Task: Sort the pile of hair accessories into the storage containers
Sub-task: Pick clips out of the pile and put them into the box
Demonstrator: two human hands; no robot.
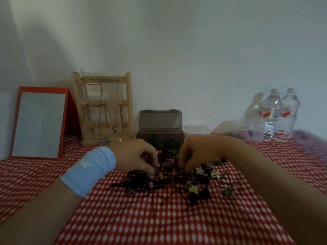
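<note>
A pile of hair accessories (pixel 177 183) lies on the red-and-white cloth: dark bobby pins, black hair ties and small flower clips in white, yellow and purple. My left hand (pixel 136 156), with a light blue wristband, rests on the pile's left side, fingers curled down into it. My right hand (pixel 194 152) is on the pile's far right side, fingertips pinched down among the clips. What either hand grips is hidden. Behind the pile stands a dark smoky plastic box (pixel 160 133) with its lid up. To the right of that box sits a small clear container (pixel 196 130).
A red-framed mirror (pixel 39 124) and a wooden jewellery stand (pixel 104 110) with necklaces stand at the back left. Two water bottles (pixel 279 114) and a clear tray (pixel 247 135) with coloured items are at the back right. A wall rises right behind them.
</note>
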